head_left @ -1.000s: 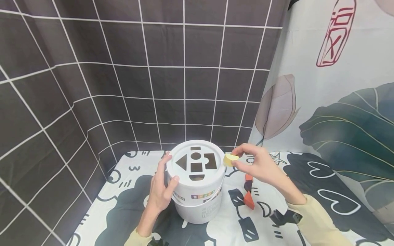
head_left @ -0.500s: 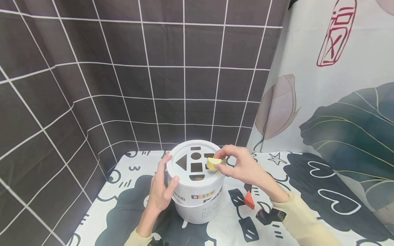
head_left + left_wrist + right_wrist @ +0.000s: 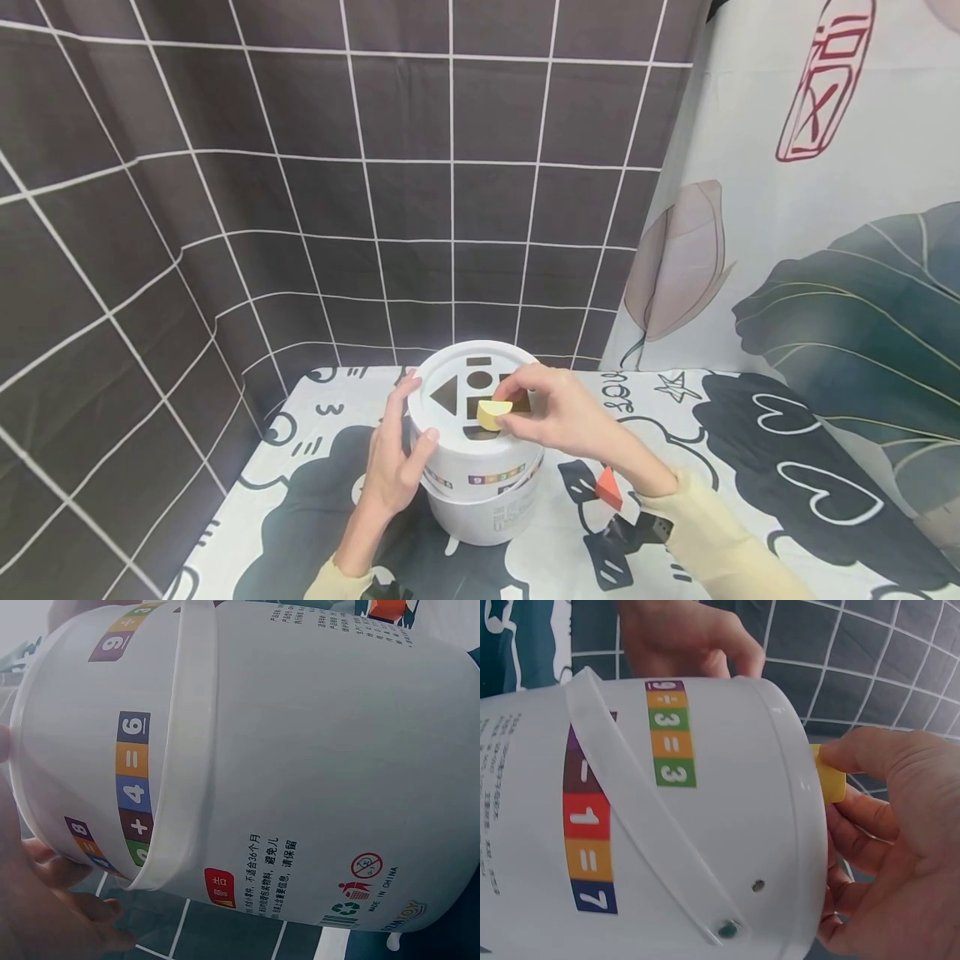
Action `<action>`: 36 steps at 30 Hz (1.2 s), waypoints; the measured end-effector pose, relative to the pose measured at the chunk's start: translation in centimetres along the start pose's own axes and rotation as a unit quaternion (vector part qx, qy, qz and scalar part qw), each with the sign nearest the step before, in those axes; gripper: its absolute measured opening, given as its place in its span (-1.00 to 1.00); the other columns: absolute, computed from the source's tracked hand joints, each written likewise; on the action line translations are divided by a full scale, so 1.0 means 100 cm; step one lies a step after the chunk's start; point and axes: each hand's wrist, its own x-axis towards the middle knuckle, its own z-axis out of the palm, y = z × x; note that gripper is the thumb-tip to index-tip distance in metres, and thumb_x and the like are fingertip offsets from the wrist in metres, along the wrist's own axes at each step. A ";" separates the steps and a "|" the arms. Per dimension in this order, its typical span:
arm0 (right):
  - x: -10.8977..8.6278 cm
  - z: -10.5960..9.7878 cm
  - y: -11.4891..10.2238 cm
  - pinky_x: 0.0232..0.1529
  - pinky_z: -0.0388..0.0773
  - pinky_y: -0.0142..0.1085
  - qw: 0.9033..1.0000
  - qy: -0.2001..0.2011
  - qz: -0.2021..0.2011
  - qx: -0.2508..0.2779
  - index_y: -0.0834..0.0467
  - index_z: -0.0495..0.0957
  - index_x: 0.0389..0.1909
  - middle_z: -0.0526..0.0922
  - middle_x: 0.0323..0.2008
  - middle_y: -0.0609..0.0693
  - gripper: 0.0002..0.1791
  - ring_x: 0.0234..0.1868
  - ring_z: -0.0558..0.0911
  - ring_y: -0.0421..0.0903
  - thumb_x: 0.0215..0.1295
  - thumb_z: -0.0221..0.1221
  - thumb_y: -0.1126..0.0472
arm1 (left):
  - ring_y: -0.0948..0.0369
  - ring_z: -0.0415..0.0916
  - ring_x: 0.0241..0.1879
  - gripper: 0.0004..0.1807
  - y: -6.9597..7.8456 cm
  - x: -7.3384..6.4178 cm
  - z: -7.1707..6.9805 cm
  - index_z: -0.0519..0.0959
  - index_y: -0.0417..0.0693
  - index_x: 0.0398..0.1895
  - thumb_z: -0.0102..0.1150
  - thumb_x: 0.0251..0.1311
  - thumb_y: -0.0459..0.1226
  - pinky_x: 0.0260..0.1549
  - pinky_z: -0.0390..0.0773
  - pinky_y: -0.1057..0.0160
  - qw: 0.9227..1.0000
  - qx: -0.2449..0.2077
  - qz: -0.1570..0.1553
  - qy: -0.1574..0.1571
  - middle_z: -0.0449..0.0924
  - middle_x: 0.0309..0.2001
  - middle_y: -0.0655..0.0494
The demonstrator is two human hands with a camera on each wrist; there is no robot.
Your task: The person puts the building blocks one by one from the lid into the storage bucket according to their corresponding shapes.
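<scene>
A white bucket (image 3: 480, 518) stands upright on the cloth, its white lid (image 3: 438, 429) cut with several shaped holes. My left hand (image 3: 392, 454) rests against the bucket's left side, fingers along the lid's rim and thumb at the front. Between thumb and fingers, my right hand (image 3: 566, 412) pinches a yellow half-round block (image 3: 492, 416) close over the lid. In the head view the block overlaps the area by the half-round hole at the front. The right wrist view shows the same yellow block (image 3: 831, 776) at the lid face.
A red triangular block (image 3: 609, 489) lies on the patterned cloth (image 3: 300, 492) to the bucket's right, below my right forearm. A white handle (image 3: 652, 817) hangs across the bucket's side. Dark curtain (image 3: 405, 208) with a white grid closes off the back.
My right hand has carried the yellow block leftward from beside the lid's right edge to over its front middle. My left hand has stayed on the bucket.
</scene>
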 end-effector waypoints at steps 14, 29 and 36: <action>0.003 0.012 0.002 -0.13 0.62 -0.28 0.999 -0.019 -0.035 0.008 0.15 0.68 -0.23 0.71 -0.27 -0.16 -0.74 -0.23 0.63 -0.20 0.03 0.43 0.41 | -0.16 0.14 0.44 -0.29 0.000 -0.001 0.000 0.29 -0.25 0.38 0.02 0.08 -0.24 0.28 0.14 -0.33 1.000 0.000 -0.005 -0.002 0.25 0.45 -0.19; -0.013 -0.012 0.018 -0.15 0.59 -0.19 0.998 0.040 -0.031 -0.034 0.13 0.70 -0.22 0.71 -0.26 -0.15 -0.77 -0.23 0.63 -0.16 0.10 0.39 0.41 | -0.17 0.15 0.44 -0.28 0.000 -0.001 0.001 0.30 -0.24 0.39 0.03 0.07 -0.23 0.28 0.12 -0.34 1.000 -0.006 -0.003 0.000 0.23 0.46 -0.18; -0.042 -0.047 0.046 -0.10 0.54 -0.14 0.991 0.079 0.054 -0.095 0.12 0.69 -0.17 0.71 -0.22 -0.17 -0.74 -0.17 0.64 -0.13 0.12 0.37 0.42 | -0.15 0.16 0.44 -0.27 -0.003 0.000 0.001 0.30 -0.25 0.38 0.05 0.06 -0.23 0.29 0.13 -0.30 1.000 -0.005 0.005 0.004 0.25 0.45 -0.18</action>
